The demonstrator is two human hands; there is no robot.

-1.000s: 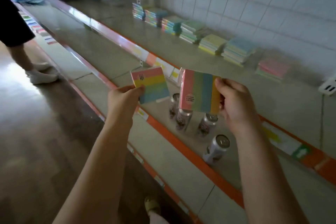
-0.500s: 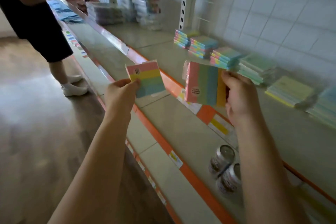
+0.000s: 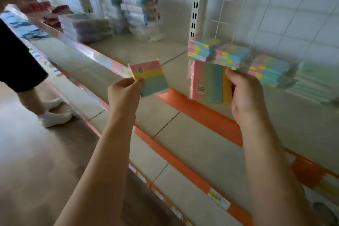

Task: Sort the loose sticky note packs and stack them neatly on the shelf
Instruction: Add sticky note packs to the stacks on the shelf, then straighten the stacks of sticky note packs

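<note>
My left hand (image 3: 124, 93) pinches a small striped sticky note pack (image 3: 149, 78) by its lower left corner, held up in front of the shelf. My right hand (image 3: 244, 95) grips a larger wrapped pack (image 3: 207, 82) with pink, green, blue and yellow stripes by its right edge. Behind it on the upper shelf (image 3: 139, 51) stand three stacks of multicoloured packs: stack one (image 3: 203, 49), stack two (image 3: 232, 55) and stack three (image 3: 269, 69). A pale green stack (image 3: 319, 82) lies further right, blurred.
Orange price rails (image 3: 201, 113) edge the shelves. Clear-wrapped stationery piles (image 3: 86, 27) and boxes (image 3: 141, 14) sit at the far left of the upper shelf. A person (image 3: 20, 60) in dark shorts and white shoes stands on the left. Cans (image 3: 328, 211) are barely visible at lower right.
The view has swung left along the shelf, so the multicoloured stacks now sit right behind my right hand. Both hands keep holding their packs and have risen slightly.
</note>
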